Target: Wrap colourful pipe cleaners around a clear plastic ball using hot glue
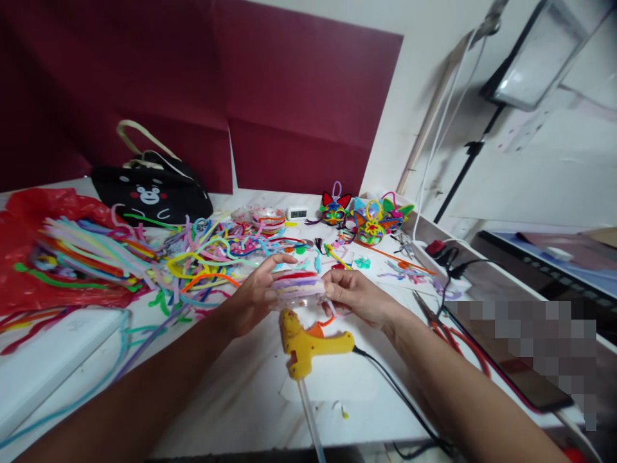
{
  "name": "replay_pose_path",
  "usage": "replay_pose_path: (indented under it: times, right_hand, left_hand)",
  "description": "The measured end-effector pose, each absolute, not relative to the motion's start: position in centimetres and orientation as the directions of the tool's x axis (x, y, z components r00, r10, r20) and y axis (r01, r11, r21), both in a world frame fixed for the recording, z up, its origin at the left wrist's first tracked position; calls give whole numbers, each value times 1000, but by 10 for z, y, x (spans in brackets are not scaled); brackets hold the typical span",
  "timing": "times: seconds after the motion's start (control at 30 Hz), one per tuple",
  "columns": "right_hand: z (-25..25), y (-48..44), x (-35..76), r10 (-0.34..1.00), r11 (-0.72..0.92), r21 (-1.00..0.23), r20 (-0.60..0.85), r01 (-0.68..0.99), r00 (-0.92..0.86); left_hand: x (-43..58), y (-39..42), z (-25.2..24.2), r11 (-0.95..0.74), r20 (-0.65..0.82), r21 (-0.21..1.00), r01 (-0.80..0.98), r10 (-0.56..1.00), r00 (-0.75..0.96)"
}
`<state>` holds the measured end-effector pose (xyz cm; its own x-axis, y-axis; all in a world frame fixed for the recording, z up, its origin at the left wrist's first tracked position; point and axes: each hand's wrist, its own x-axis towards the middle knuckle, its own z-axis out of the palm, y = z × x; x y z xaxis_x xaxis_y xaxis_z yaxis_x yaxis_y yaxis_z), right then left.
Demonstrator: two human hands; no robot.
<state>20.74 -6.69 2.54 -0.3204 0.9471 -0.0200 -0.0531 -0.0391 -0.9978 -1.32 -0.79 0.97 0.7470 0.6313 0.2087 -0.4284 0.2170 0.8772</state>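
Between my two hands is a rounded clear plastic piece [299, 287] with red, purple and pale pink fuzzy pipe cleaners running across it. My left hand [258, 289] grips its left end, thumb and fingers round the side. At the right end my right hand [354, 292] pinches the ends of the strips; a pale pink end hangs below those fingers. Just under the piece lies a yellow hot glue gun [313, 347] with an orange trigger, a clear glue stick [311, 418] sticking out of its back and a black cord.
Loose pipe cleaners [207, 257] spread across the left, some in a red plastic bag [19, 238]. A black bag [154, 193], a small digital clock [297, 213] and finished colourful masks [371, 225] line the back. Red-handled pliers [448, 334] and a phone [511, 366] lie right.
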Motion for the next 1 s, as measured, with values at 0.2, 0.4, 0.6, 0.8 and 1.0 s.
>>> replay_pose_path:
  times: [0.2,0.4,0.6,0.8,1.0]
  right_hand:
    - [29,-70,207,946,-16,-1000,-7,-25,-324]
    - [33,-70,209,938,0,-1000,7,-20,-345]
    - [33,-71,207,937,18,-999,28,-35,-348]
    - [26,-68,205,943,21,-999,36,-51,-330]
    - [26,-69,204,911,-48,-992,4,-116,-412]
  left_hand:
    - [-14,-8,12,234,203,873,-427,622,756]
    - [-13,-9,15,232,171,880,-415,660,732]
    - [-11,-11,15,233,222,852,-468,650,727]
    - [-9,-12,16,265,230,829,-492,641,732]
    - [-11,-8,15,241,212,858,-454,639,739]
